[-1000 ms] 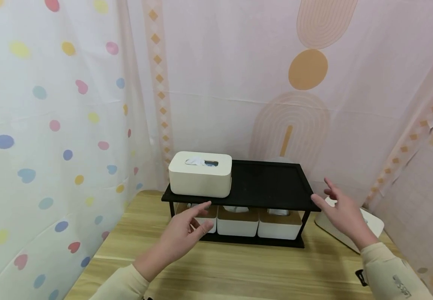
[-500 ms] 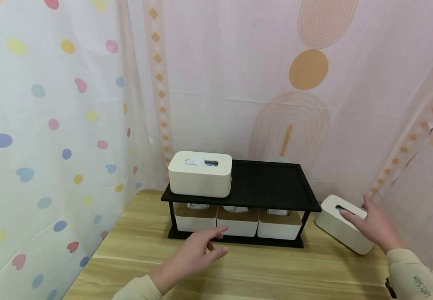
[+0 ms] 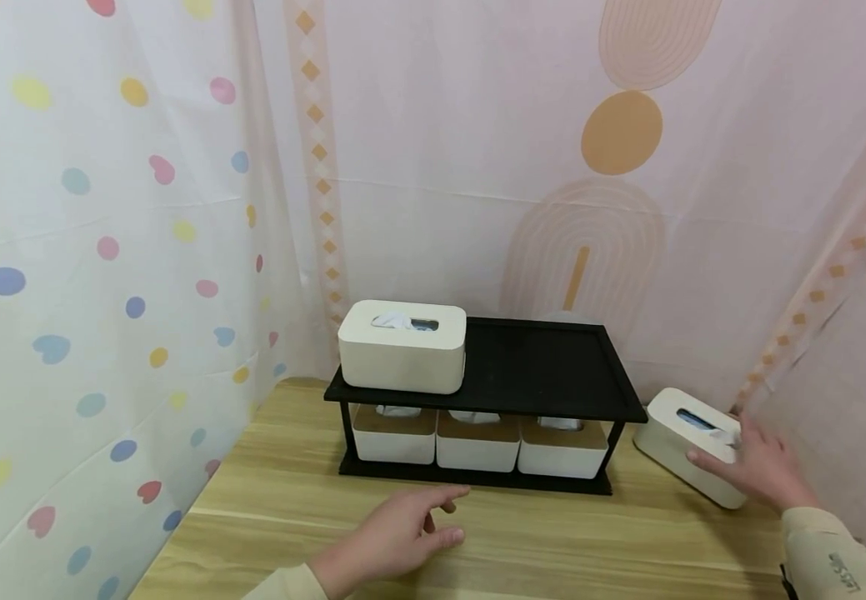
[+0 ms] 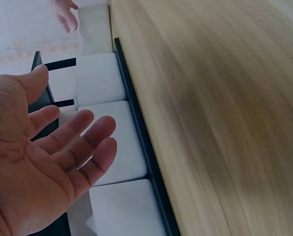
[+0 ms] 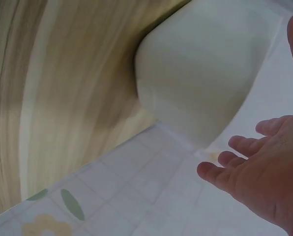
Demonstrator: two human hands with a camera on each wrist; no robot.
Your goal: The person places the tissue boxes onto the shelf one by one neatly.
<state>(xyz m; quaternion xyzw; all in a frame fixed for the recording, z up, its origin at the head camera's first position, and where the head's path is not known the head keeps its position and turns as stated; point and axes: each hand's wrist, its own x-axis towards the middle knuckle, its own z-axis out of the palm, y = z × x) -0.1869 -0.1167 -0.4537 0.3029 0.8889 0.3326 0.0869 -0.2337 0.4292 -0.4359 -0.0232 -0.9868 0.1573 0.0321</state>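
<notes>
On the wooden table right of the rack stands a white tissue box (image 3: pixel 691 454), angled, its slot showing blue and some tissue. My right hand (image 3: pixel 763 465) is at the near end of this box, thumb and fingers spread; in the right wrist view the fingers (image 5: pixel 245 145) look apart from the box's wall. My left hand (image 3: pixel 402 533) hovers over the table in front of the rack, holding nothing, its fingers (image 4: pixel 82 147) loosely bent. Another white tissue box (image 3: pixel 402 354) sits at the left of the black rack's top shelf (image 3: pixel 545 367).
Below the shelf, three white boxes with brown tops, among them the middle box (image 3: pixel 478 446), stand side by side on the rack's base. A polka-dot curtain (image 3: pixel 117 275) hangs at the left, a pale patterned curtain (image 3: pixel 433 167) behind. The wooden table (image 3: pixel 252 517) extends in front.
My right hand has moved right and down, from beside the rack's corner to the near end of the right-hand tissue box. My left hand has drifted down, away from the rack.
</notes>
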